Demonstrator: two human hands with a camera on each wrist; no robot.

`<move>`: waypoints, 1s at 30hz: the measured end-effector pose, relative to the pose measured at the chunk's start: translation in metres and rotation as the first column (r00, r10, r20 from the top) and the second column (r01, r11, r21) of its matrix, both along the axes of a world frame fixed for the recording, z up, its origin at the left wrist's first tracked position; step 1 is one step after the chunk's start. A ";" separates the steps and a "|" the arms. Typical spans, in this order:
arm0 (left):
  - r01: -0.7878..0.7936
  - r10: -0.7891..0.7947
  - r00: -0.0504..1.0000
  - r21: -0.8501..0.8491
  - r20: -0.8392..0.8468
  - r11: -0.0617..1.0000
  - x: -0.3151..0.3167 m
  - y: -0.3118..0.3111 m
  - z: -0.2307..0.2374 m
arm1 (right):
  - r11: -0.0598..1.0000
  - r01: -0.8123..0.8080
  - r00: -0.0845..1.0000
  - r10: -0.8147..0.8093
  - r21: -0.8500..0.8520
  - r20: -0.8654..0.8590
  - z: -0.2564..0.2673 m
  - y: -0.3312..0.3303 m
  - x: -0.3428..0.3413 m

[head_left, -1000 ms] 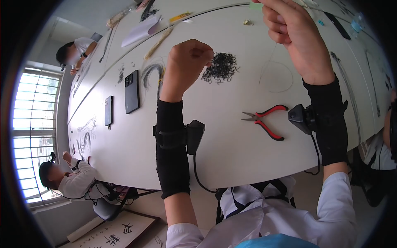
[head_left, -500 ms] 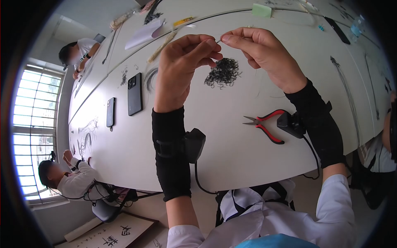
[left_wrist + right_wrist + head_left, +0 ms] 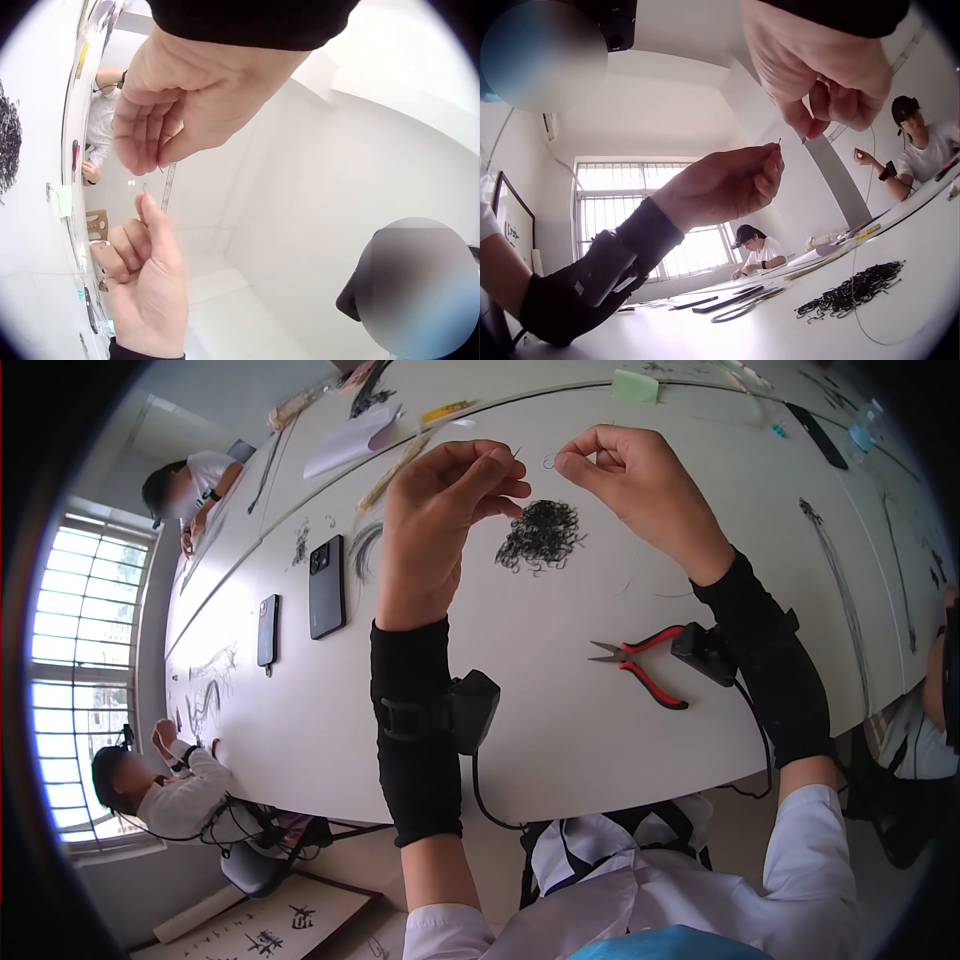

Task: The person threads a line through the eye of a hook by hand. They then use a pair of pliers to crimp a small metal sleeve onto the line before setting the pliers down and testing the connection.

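Note:
My left hand [image 3: 432,525] is raised over the table, its thumb and fingers pinching a short thin dark piece [image 3: 780,141] that sticks up past the fingertips. Opposite it, my right hand [image 3: 650,490] pinches a fine clear line [image 3: 869,180] with a small loop [image 3: 549,461] at its fingertips. A small gap separates the two hands' fingertips. From the right hand the line hangs down in a long curve toward the table in the right wrist view. Under the hands lies a heap of small black hooks [image 3: 540,538].
Red-handled pliers [image 3: 626,654] lie open near my right forearm. Two phones [image 3: 327,588] rest to the left, by a bundle of dark strands [image 3: 366,552]. Farther back are white paper [image 3: 350,442] and a green note [image 3: 635,387]. Other people sit around the table.
My right hand came from the far upper right toward the left hand. Half a second ago the fingertips nearly met; now they have drawn slightly apart, and a small loop shows at the right fingertips.

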State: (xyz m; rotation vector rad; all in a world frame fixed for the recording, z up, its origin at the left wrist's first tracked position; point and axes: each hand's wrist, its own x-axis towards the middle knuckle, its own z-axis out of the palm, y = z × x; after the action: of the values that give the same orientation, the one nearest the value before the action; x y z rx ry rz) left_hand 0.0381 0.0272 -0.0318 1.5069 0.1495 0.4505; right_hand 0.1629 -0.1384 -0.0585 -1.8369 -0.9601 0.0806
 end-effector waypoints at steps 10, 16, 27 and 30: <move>0.103 -0.108 0.994 -0.154 -0.028 0.983 0.002 -0.005 -0.003 | 0.984 0.011 1.000 -0.015 0.180 0.019 -0.001 0.004 -0.003; 0.237 -0.248 0.968 -0.407 0.027 0.882 0.006 -0.008 -0.008 | 0.943 -0.097 0.990 0.124 0.319 -0.065 0.009 0.004 -0.015; -0.065 0.058 0.997 0.143 0.050 0.988 0.004 -0.031 0.004 | 0.961 -0.060 0.998 0.055 0.270 0.026 0.007 -0.001 -0.006; -0.126 0.115 0.992 0.251 0.059 0.960 0.004 -0.033 0.004 | 0.970 -0.074 0.988 0.102 0.230 -0.113 0.016 -0.004 -0.011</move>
State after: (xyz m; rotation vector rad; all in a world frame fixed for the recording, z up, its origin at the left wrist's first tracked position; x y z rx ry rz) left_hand 0.0424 -0.0061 -0.0281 1.7445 0.1543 0.6183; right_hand 0.1516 -0.1428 -0.0424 -1.5623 -0.9238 0.1338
